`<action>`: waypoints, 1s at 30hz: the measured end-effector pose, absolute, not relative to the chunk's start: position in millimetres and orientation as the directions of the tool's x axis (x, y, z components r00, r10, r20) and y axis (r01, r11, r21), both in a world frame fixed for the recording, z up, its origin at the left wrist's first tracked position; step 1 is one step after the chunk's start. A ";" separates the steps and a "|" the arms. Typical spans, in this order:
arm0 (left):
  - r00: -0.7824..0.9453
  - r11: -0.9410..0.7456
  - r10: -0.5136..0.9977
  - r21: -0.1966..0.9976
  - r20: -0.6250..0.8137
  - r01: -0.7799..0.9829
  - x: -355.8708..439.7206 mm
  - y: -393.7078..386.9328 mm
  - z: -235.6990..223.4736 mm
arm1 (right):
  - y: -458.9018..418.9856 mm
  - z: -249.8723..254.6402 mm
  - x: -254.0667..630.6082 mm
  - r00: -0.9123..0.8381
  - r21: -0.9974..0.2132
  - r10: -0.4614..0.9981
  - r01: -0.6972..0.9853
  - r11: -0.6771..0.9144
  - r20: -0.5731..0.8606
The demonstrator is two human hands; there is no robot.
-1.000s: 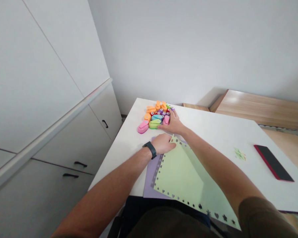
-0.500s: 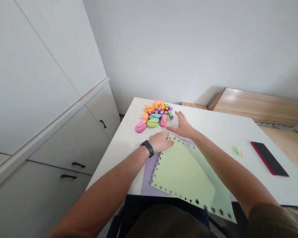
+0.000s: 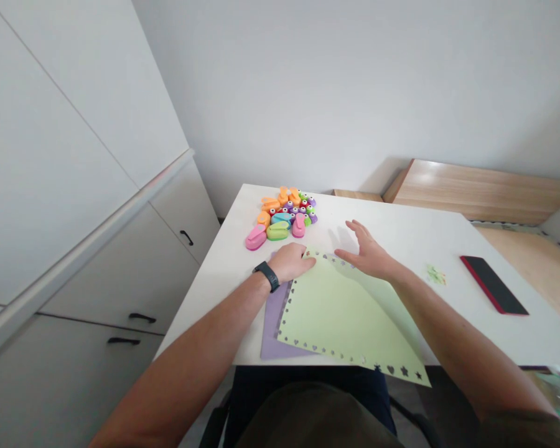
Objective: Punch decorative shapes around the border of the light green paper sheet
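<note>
Cabinet: The white cabinet point(image 3: 121, 280) stood left of the green sheet point(image 3: 345, 305), with dark handles on its front.
Purple sheet: The purple sheet point(image 3: 271, 330) lay partly beneath the green sheet, exposed along the left side.
Punches: The colored punches point(image 3: 280, 219) formed a close cluster on the tabletop point(image 3: 228, 255), beyond the green sheet's far left corner. Pink, orange, blue and lime bodies sat beside small round units.
Left hand: The left hand point(image 3: 288, 262), with a dark wristband point(image 3: 267, 277), was grasping the green sheet at its far left corner.
Green sheet: It rested slanted over the tabletop, its near right corner past the near edge. Shaped holes lined the visible borders.
Right hand: The right hand point(image 3: 372, 258) was released, fingers spread, at the green sheet's far edge. Contact could not be determined.
Change: The right hand had moved rightward, away from the punches. This left the cluster untouched and the right hand unloaded; only the left grip secured the green sheet.
Cutouts: The small pale cutouts point(image 3: 435, 275) lay right of the green sheet.
Slab: The dark red-edged slab point(image 3: 494, 285) lay farther right of the green sheet.
</note>
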State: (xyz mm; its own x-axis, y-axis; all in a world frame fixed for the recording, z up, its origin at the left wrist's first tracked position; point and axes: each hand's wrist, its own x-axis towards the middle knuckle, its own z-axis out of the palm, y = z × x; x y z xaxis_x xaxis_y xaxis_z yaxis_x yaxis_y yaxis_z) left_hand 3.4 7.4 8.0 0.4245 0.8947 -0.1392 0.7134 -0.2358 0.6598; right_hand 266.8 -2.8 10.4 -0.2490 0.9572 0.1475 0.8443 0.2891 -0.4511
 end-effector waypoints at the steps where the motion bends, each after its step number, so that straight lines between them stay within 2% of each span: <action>1: 0.426 -0.238 0.895 0.662 -0.135 0.710 3.2 7.7 7.8 | -7.8 10.7 272.2 -0.248 -0.446 0.955 0.845 0.297 0.165; 5: 0.440 -0.249 0.889 0.675 -0.125 0.695 2.1 8.5 4.8 | -22.0 7.3 295.8 -0.213 -0.456 0.952 0.840 0.293 0.219; 13: 0.443 -0.214 0.889 0.746 -0.120 0.631 0.9 7.4 2.4 | -21.2 -6.9 319.2 -0.072 -0.627 0.972 0.753 0.199 0.222; 20: 0.447 -0.206 0.887 0.769 -0.114 0.605 1.5 6.0 5.2 | -17.5 -27.4 321.4 0.064 -0.807 0.969 0.569 0.161 0.238; 24: 0.456 -0.196 0.883 0.793 -0.113 0.577 1.6 6.1 5.9 | -21.5 -28.0 323.1 0.120 -0.825 0.969 0.553 0.116 0.217; 30: 0.469 -0.179 0.874 0.813 -0.128 0.555 1.9 6.4 5.3 | -25.1 -20.4 316.3 0.074 -0.823 0.986 0.561 0.084 0.151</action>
State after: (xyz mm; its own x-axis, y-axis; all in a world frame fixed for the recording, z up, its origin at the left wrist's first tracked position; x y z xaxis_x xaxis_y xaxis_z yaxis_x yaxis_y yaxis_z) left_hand 1.9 6.4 5.3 0.4689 0.8740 -0.1277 0.5547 -0.1789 0.8126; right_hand 316.3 -25.1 -20.4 0.0735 0.9858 0.1509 0.5614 0.0842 -0.8233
